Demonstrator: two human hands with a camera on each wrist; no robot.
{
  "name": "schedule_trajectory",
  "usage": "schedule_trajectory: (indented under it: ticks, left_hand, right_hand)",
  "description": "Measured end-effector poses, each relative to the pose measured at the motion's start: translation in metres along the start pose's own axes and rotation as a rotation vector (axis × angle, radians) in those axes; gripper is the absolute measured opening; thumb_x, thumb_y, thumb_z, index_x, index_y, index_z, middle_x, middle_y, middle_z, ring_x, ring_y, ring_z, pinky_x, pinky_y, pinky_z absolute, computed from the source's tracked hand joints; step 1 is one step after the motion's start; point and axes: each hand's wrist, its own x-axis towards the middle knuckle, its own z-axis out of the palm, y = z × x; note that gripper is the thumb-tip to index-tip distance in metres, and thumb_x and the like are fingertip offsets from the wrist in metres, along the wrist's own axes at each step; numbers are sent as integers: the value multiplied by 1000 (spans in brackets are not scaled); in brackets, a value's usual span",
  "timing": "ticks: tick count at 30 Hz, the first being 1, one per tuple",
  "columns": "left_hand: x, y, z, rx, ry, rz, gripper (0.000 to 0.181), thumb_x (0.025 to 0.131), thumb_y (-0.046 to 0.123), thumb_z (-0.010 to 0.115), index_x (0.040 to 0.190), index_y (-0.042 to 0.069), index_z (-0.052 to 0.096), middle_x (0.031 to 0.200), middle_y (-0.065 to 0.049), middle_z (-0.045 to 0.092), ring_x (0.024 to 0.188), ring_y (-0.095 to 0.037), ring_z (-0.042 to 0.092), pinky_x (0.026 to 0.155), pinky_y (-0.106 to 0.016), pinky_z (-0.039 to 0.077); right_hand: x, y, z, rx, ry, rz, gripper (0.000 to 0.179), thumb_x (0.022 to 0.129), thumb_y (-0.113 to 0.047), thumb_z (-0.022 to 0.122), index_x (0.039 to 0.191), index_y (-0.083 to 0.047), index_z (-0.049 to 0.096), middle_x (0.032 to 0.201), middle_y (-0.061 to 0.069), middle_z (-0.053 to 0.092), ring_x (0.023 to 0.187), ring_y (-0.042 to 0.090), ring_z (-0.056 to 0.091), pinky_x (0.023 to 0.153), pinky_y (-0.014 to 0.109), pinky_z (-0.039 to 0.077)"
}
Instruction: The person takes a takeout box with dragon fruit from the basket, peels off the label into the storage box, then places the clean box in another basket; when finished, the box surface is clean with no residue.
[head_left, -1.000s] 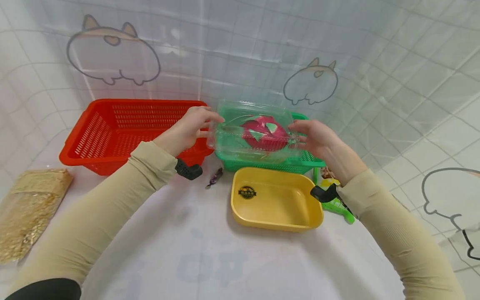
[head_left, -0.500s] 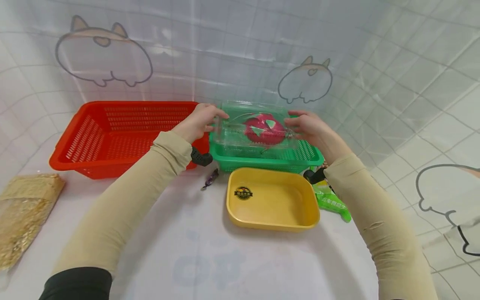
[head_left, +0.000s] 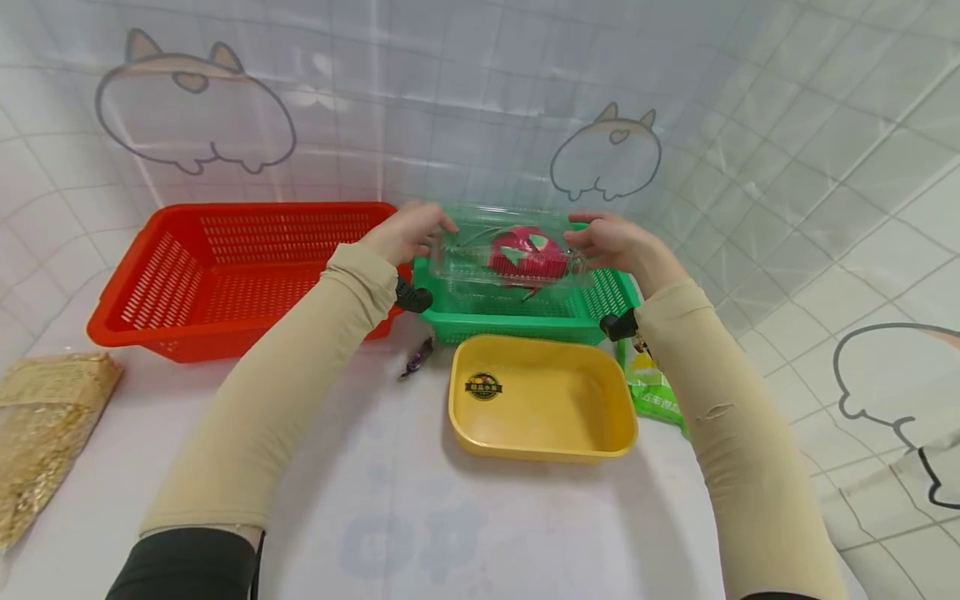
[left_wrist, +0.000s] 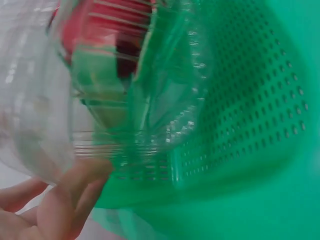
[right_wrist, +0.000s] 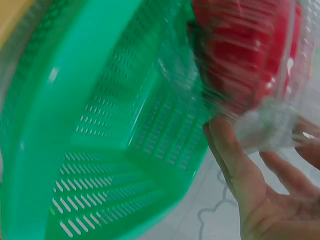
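Note:
A clear plastic clamshell box (head_left: 468, 265) with a pink dragon fruit (head_left: 528, 252) inside is held between my two hands over the green basket (head_left: 510, 325). My left hand (head_left: 415, 233) grips the box's left end, its fingers and thumb at the plastic edge in the left wrist view. At the right end, my right hand (head_left: 617, 242) holds the box with fingers (right_wrist: 230, 150) spread around the corner. The left wrist view shows the basket's perforated wall (left_wrist: 240, 110) beside the box. Green tips show on the fruit's pink skin through the lid.
A red basket (head_left: 240, 292) stands left of the green one. In front sits a yellow tub (head_left: 540, 400), with a small purple-wrapped piece (head_left: 417, 358) to its left. A bag of grain (head_left: 56, 417) lies at far left, a green packet (head_left: 656, 392) by my right forearm.
Both hands have carried the box back and slightly lower over the green basket, so more of the basket's front shows. The head view has shifted slightly.

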Motion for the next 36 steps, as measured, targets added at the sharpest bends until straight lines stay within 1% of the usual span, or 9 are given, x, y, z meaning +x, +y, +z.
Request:
schedule_trajectory:
  ticks: [4,8,11,15,20,23,26,28,36]
  left_hand:
    - [4,5,5,37,-10,0,55,97,7,51,151,4,36,153,-11,35,78,-20,45,73,-32,47]
    - [9,5,10,55,-12,-8,52,96,5,49,147,1,37,150,-10,36,101,-23,49,91,-36,49]
    - [12,2,13,70,-1,-25,52,96,6,48,144,0,32,135,-8,38,116,-26,40,101,-41,45]
    - [20,-3,14,93,23,-51,51,97,7,47,143,3,24,95,-4,32,84,-22,34,94,-41,45]
    - [26,-8,14,140,19,-69,53,100,7,44,147,3,20,91,-5,27,72,-20,25,95,-45,49]
    - [26,-9,14,185,-2,-77,60,101,7,43,153,4,14,111,-11,38,78,-21,37,100,-48,50]
    - [26,-10,15,238,-40,-97,67,102,8,45,157,4,7,145,-19,37,112,-30,55,106,-49,47]
    - [25,-10,15,262,-71,-115,73,102,8,45,158,5,0,163,-17,15,143,-37,34,110,-50,44]
    - [24,-11,16,337,-116,-127,71,101,4,41,158,4,-3,164,-19,10,146,-41,30,108,-47,46]
  right_hand:
    - [2,-1,-4,-47,-9,17,64,105,-15,47,161,-17,15,163,15,26,145,36,34,115,51,38]
    - [6,0,-5,-77,-21,25,65,105,-9,45,161,-13,12,162,19,26,139,39,40,112,53,41]
    - [9,2,-4,-69,-29,34,65,105,-6,44,161,-11,11,161,22,26,135,41,44,110,55,42]
    - [13,4,1,-48,-31,66,65,105,-6,43,161,-10,11,162,22,25,136,43,44,109,57,42]
    - [17,7,6,-37,-45,103,63,106,-8,39,161,-9,7,165,20,18,143,45,34,111,60,38]
    - [20,10,7,-40,-60,116,63,106,-7,36,161,-8,4,165,22,13,145,47,29,112,60,37]
    - [22,17,7,-39,-86,136,63,107,-6,33,160,-7,-1,165,24,10,145,48,28,113,59,35]
    - [23,20,8,-42,-106,145,64,107,-6,33,160,-7,-3,164,26,10,145,50,27,114,59,35]
    - [27,24,6,-88,-131,141,65,107,-6,34,160,-6,-4,162,31,12,146,50,25,113,60,36]
